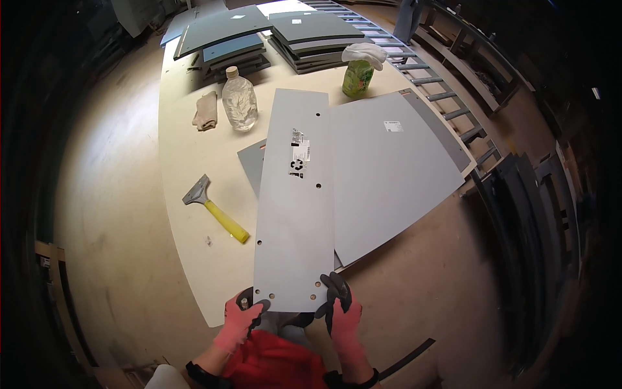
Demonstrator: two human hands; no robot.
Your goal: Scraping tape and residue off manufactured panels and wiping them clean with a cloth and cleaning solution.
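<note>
A long light-grey panel (295, 227) with several round holes and printed labels stretches away from me over the table. My left hand (243, 318), in a pink and black glove, grips its near left corner, thumb on top. A small pale round-ended thing shows by those fingers; I cannot make out what it is. My right hand (340, 308), gloved the same way, is closed on the near right corner. Beneath and to the right lies a wider grey panel (395, 168) with a white label. A scraper (223, 219) with a yellow handle and metal head rests left of the long panel.
A clear plastic bottle (240, 104) and a folded beige cloth (206, 111) are on the cream table (194, 155). Farther right stands a green container (357, 79) topped with white cloth. Stacked grey panels (317, 32) lie at the back. A roller conveyor (427, 81) runs along the right.
</note>
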